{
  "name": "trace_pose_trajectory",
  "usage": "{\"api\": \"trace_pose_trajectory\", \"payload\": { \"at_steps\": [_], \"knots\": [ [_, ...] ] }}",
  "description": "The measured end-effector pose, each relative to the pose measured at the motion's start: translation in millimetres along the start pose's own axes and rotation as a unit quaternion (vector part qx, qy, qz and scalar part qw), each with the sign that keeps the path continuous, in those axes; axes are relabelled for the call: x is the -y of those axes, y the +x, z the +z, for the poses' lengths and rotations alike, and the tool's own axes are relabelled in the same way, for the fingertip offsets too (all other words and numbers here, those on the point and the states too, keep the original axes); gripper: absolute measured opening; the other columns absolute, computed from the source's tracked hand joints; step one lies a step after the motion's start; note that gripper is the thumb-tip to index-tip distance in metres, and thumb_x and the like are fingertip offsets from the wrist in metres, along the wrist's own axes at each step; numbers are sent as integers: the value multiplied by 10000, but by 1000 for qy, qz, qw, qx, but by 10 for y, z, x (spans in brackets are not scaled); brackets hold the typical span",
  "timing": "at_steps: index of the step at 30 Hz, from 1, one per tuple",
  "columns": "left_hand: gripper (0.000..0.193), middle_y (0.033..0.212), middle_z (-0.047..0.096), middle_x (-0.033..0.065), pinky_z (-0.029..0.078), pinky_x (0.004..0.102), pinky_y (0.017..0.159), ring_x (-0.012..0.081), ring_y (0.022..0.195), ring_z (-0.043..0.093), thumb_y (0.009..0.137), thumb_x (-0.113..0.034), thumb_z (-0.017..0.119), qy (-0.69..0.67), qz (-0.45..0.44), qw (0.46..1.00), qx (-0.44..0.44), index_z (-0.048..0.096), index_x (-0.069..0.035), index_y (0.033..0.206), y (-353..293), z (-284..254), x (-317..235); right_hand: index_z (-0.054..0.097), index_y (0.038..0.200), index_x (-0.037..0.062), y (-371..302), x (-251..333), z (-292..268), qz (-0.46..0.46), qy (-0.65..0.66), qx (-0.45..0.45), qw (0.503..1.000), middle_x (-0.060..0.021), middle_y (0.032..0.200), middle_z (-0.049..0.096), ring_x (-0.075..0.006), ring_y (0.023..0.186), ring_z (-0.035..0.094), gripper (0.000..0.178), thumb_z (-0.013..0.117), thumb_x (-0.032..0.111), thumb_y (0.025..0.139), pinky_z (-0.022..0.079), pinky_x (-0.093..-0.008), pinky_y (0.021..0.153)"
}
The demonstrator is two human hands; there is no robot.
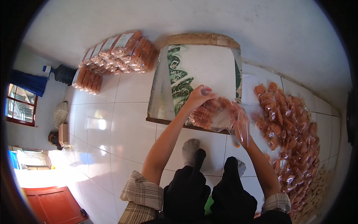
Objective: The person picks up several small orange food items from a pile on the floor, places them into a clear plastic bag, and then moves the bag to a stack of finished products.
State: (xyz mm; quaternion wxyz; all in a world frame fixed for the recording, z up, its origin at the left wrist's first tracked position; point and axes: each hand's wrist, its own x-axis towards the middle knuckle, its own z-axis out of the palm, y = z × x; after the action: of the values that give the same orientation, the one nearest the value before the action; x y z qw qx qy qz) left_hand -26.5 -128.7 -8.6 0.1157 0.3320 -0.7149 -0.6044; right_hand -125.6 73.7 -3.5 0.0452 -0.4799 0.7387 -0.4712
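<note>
A clear plastic bag of orange-brown snack pieces (204,116) lies at the near edge of a low table (212,63) with a white and green top. My left hand (200,98) is closed at the bag's upper left, thumb and fingers pinched together on what looks like its plastic. At the other end, my right hand (238,115) grips the loose clear film, which drapes over the fingers and wrist. Glare on the film blurs the fingertips there.
Many small bags of orange-brown pieces (287,127) are heaped on the tiled floor at right. Large filled packs (123,48) stand stacked against the wall at far left. My feet (191,149) are just below the table. A red door (56,205) is at lower left.
</note>
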Motion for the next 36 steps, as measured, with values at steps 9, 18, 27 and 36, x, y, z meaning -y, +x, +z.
{"api": "trace_pose_trajectory", "payload": {
  "at_steps": [9, 18, 27, 36],
  "knots": [
    [593, 1031, 588, 120, 443, 335, 842, 230, 952, 570, 675, -444, 719, 238, 220, 943, -81, 544, -68, 1098, 4, -38, -130, 484, 1118, -29, 98, 15, 201, 44, 215, -16, 975, -179, 1100, 540, -233, 1030, 522, 287, 396, 172, 933, 447, -322, 832],
    [216, 849, 646, 105, 480, 267, 719, 161, 779, 620, 777, -226, 664, 122, 131, 982, 65, 656, -41, 890, 6, 246, -420, 548, 998, -22, 199, 87, 194, -9, 106, -112, 988, -136, 947, 572, -215, 876, 566, 200, 452, -54, 826, 455, -284, 777],
    [169, 682, 653, 70, 479, 254, 602, 155, 635, 630, 746, -207, 683, 153, 148, 977, 5, 668, -40, 766, -21, 399, -542, 580, 1003, -66, 91, -40, 521, 75, 286, -149, 944, -109, 1014, 581, -180, 894, 577, 202, 498, -16, 825, 449, -284, 818],
    [156, 778, 658, 85, 472, 281, 673, 175, 728, 627, 759, -203, 665, 171, 171, 968, 69, 669, -53, 800, 24, 445, -587, 500, 1093, -98, 65, -281, 685, 96, 453, -66, 884, -141, 1093, 522, -182, 1043, 500, 298, 469, 125, 898, 372, -297, 947]
  ]
}}
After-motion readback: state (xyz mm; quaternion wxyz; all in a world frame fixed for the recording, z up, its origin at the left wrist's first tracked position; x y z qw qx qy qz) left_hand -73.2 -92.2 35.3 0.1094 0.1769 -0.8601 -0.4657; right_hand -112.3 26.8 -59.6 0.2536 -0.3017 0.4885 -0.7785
